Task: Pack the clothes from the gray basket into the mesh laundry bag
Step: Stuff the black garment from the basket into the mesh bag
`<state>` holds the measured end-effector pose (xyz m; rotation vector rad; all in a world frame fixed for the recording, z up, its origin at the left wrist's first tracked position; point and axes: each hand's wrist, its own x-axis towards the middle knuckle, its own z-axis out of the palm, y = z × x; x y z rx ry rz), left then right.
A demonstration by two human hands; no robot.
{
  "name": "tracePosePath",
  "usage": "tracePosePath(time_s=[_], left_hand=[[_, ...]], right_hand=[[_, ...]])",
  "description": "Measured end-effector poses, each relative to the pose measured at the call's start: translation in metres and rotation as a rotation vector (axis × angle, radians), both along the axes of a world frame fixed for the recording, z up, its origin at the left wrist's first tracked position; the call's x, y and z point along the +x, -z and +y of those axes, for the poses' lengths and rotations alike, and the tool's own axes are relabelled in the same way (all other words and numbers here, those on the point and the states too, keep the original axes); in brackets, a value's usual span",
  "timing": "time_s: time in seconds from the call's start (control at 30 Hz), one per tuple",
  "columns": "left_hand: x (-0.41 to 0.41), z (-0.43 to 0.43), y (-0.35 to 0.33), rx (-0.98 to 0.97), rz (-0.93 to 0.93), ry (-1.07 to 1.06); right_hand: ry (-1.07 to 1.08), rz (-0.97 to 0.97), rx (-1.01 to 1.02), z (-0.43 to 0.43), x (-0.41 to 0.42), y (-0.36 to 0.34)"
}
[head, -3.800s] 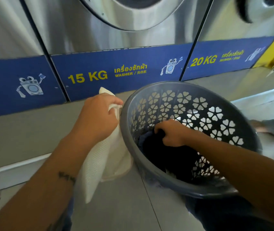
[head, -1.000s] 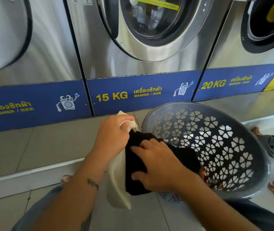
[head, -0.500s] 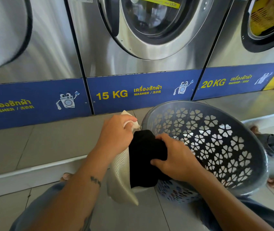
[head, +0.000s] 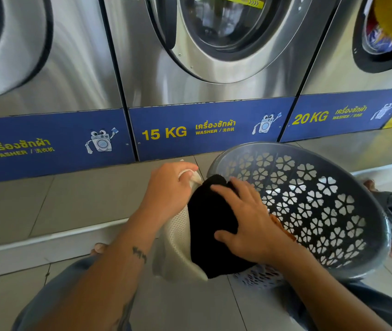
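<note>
Left hand point(head: 168, 187) grips the mouth of the mesh laundry bag point(head: 178, 240), at 9 o'clock of the gray basket point(head: 285, 146). Right hand point(head: 245, 225), fingers spread flat, presses a black garment point(head: 209, 225) partway in. Likely early: an orange item point(head: 283, 228) remains at the basket's 8 o'clock.

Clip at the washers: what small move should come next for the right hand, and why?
Probably press the black cloth garment deeper into the white mesh laundry bag. The right hand lies flat on it with spread fingers, much of the garment bulges out of the bag's mouth, and the left hand grips the bag's rim, holding it up beside the gray perforated plastic basket.
</note>
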<state>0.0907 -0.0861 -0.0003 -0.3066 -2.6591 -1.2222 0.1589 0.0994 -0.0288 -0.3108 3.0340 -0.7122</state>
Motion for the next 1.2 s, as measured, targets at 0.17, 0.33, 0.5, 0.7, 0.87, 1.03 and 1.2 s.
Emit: tracePosePath(time_s=[0.17,0.33,0.5,0.7,0.87,1.03,1.2], left_hand=[[0.002,0.0,0.001,0.001,-0.018,0.017],[0.005,-0.001,0.002,-0.033,-0.031,0.036],[0.003,-0.001,0.002,-0.012,-0.017,0.003],[0.003,-0.007,0.004,-0.008,-0.044,-0.038],[0.002,-0.01,0.004,0.033,-0.065,-0.037],[0.004,-0.009,0.008,0.022,-0.098,-0.001],[0.007,-0.01,0.01,0.046,-0.113,0.02]], right_hand=[[0.148,-0.434,-0.416,0.025,-0.014,0.014],[0.163,-0.165,-0.239,0.014,-0.013,0.009],[0.076,0.211,0.054,-0.021,0.01,-0.015],[-0.157,0.101,0.01,-0.021,0.015,-0.011],[0.075,-0.026,0.0,0.001,-0.003,0.011],[0.062,-0.088,-0.192,0.011,-0.012,0.026],[0.048,0.22,0.188,-0.007,0.002,0.015]])
